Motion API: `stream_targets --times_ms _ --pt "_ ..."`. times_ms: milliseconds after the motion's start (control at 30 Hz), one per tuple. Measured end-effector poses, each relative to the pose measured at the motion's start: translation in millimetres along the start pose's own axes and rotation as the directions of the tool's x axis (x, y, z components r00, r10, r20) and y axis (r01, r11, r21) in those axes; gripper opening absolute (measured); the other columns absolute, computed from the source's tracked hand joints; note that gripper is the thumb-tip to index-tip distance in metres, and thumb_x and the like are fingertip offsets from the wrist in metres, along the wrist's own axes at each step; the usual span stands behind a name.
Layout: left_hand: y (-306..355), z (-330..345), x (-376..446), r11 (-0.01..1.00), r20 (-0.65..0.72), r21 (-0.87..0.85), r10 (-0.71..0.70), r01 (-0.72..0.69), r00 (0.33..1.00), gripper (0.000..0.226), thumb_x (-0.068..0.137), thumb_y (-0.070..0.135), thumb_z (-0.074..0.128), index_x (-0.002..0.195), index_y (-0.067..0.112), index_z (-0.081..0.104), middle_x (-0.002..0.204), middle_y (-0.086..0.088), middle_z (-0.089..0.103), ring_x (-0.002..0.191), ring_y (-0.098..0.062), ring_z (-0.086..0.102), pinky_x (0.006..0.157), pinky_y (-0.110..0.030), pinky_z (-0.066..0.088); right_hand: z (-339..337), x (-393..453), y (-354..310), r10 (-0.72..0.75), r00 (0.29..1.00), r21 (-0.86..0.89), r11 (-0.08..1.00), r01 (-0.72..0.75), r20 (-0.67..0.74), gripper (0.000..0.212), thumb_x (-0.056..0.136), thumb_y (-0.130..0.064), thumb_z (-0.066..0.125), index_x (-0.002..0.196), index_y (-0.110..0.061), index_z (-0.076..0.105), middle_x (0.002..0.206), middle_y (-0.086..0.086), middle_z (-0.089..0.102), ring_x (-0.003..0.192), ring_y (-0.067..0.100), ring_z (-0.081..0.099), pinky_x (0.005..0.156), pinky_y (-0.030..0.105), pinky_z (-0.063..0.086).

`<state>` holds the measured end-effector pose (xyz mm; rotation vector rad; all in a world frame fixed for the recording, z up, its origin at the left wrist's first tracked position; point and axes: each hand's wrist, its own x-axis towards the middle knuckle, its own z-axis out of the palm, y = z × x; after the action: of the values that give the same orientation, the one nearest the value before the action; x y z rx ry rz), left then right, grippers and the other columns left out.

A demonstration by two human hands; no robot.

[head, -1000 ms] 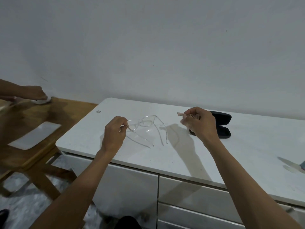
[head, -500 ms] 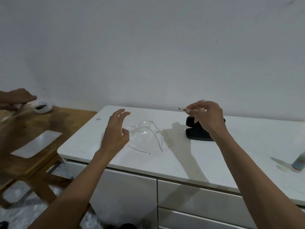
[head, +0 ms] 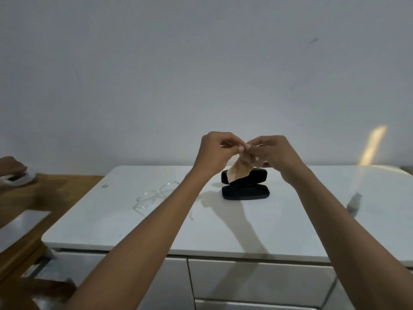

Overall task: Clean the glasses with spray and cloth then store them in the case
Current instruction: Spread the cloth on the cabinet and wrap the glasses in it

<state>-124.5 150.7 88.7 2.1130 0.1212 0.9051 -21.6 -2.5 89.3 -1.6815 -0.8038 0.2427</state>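
Here the fingers [head: 240, 149] of both hands pinch the top edge of a beige cloth [head: 242, 170], left hand [head: 214, 151] and right hand [head: 273, 153] touching above the open black case [head: 245, 191]. The cloth hangs down before the case's lid. The clear glasses [head: 154, 195] lie on the white surface [head: 111, 220] left of the case; the spray bottle [head: 354, 203] stands well apart at right.

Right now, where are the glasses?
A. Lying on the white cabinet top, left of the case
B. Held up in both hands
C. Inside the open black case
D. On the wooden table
A: the clear glasses lie on the white cabinet top, left of the open black case, while both hands pinch only the beige cloth.
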Motion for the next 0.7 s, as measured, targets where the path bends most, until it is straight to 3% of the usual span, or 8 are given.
stream_targets --times_ms 233,333,467,633,700 --pt "5 4 14 0.995 -0.042 0.002 -0.098 0.098 0.994 0.004 0.081 0.01 0.082 0.084 0.012 0.08 0.074 0.002 0.075 0.063 -0.002 0.066 0.074 -0.028 0.058 -28 -3 2 -0.015 1.0 -0.29 0.957 0.012 -0.009 0.007 0.089 -0.021 0.076 0.091 -0.015 0.079 0.085 0.005 0.077 0.086 0.024 0.073 0.071 0.038 0.058" --pt "7 3 15 0.992 -0.019 0.007 -0.126 0.126 0.992 0.006 0.08 0.014 0.083 0.078 0.012 0.077 0.072 -0.002 0.076 0.063 -0.01 0.064 0.075 -0.04 0.059 -32 -3 4 -0.069 0.996 -0.381 0.924 0.042 -0.057 0.007 0.09 -0.021 0.073 0.088 -0.017 0.078 0.084 0.002 0.076 0.07 0.019 0.067 0.065 0.038 0.056" --pt "7 1 15 0.983 0.022 0.053 -0.18 0.178 0.984 0.019 0.078 0.023 0.085 0.071 0.012 0.072 0.078 -0.014 0.074 0.064 -0.017 0.058 0.073 -0.046 0.059 -32 -2 5 -0.112 0.99 -0.439 0.896 0.063 -0.087 0.009 0.093 -0.019 0.069 0.088 -0.02 0.076 0.073 -0.005 0.068 0.062 0.012 0.058 0.053 0.023 0.039" --pt "1 -5 11 0.983 0.103 0.04 -0.184 0.181 0.977 0.017 0.077 0.004 0.083 0.075 0.004 0.066 0.082 -0.015 0.076 0.085 -0.037 0.072 0.077 -0.049 0.059 -32 -4 4 -0.126 0.989 -0.472 0.878 0.078 -0.072 0.014 0.093 -0.011 0.065 0.089 -0.015 0.077 0.065 -0.012 0.056 0.063 0.003 0.052 0.045 0.009 0.033" --pt "-4 -7 12 0.984 0.116 0.021 -0.178 0.177 0.977 0.018 0.076 -0.003 0.08 0.076 0.004 0.063 0.075 -0.014 0.075 0.079 -0.038 0.07 0.073 -0.047 0.057 -33 -5 4 -0.125 0.989 -0.485 0.872 0.073 -0.075 0.018 0.093 -0.008 0.061 0.092 -0.014 0.078 0.064 -0.013 0.056 0.063 0.003 0.052 0.046 0.009 0.034"
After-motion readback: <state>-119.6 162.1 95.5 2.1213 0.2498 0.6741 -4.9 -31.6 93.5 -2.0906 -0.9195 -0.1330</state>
